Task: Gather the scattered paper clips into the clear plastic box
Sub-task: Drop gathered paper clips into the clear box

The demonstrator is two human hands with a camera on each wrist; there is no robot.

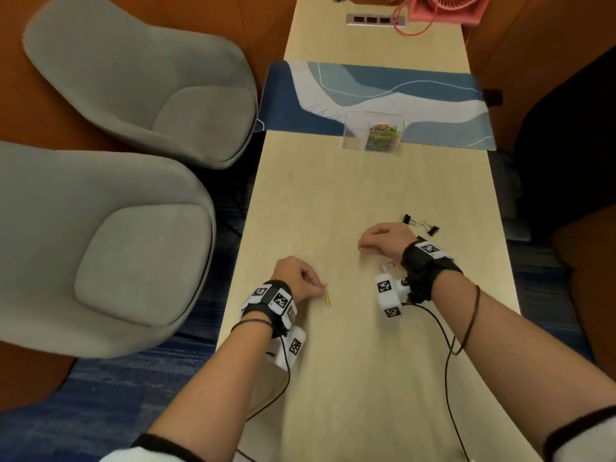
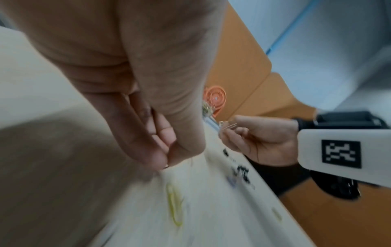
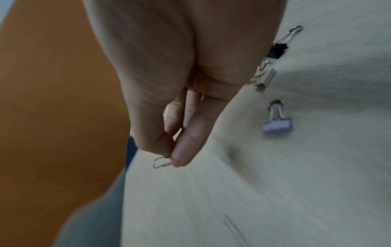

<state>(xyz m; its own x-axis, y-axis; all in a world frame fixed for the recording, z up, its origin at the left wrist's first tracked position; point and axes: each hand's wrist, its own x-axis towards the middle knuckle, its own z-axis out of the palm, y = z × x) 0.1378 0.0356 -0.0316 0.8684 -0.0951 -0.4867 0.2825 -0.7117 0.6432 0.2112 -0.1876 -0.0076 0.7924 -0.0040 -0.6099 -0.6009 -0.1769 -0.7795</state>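
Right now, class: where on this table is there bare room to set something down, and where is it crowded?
Free: the wide wood stretch of the table between the clear plastic box and both hands. Also the near strip between the forearms, crossed only by cables.
Crowded: beside the right hand, where binder clips lie; by the left hand, a yellow paper clip.

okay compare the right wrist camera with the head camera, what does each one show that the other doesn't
Only the right wrist view shows the silver paper clip pinched between thumb and fingers, and the lilac binder clip in full.

Only the head view shows the clear plastic box with coloured clips inside, the left hand pinching a clip beside the yellow paper clip, the grey chairs and the pink fan.

Both show the right hand, the wooden table and a black binder clip.
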